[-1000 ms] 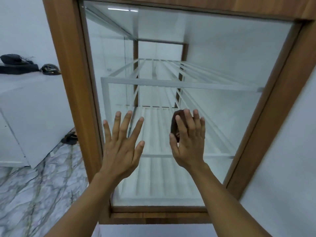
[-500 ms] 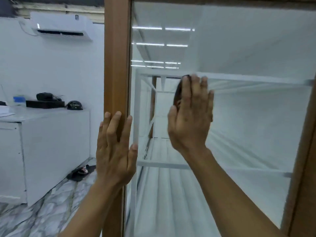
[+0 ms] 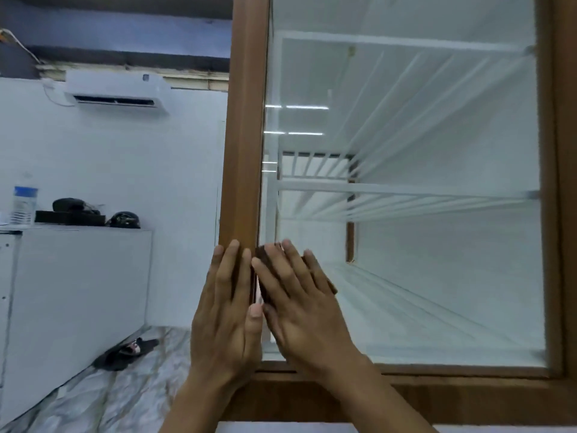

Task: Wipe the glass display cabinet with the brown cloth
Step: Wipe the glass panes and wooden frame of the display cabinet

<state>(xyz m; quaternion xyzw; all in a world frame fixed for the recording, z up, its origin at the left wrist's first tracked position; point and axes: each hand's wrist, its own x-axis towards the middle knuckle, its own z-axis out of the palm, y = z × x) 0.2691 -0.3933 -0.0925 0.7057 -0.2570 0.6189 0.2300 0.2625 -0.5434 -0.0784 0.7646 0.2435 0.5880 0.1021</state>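
- Brown cloth (image 3: pixel 265 278) lies pressed flat on the glass display cabinet (image 3: pixel 437 276), at the lower left corner of its glass pane, just beside the wooden frame post (image 3: pixel 242 151).
- Right hand (image 3: pixel 304 307) covers the cloth with fingers stretched out and spread, palm flat against it; only dark edges of the cloth show above the fingertips and beside the knuckles.
- Left hand (image 3: pixel 226 317) rests flat on the frame post, just left of the cloth, fingers straight and close together, holding nothing; its thumb touches the side of the right hand.
- White wire shelves (image 3: pixel 406 195) show through the pane, well above and behind the cloth.
- Left of the frame post, a white counter (image 3: pixel 78 292) carries a water bottle (image 3: pixel 23 204) and some dark items too small to name.
- High on the wall left of the post hangs an air conditioner (image 3: pixel 117 92).
- A dark sandal (image 3: pixel 128 353) lies on the marble floor (image 3: pixel 109 395), below the counter's corner.
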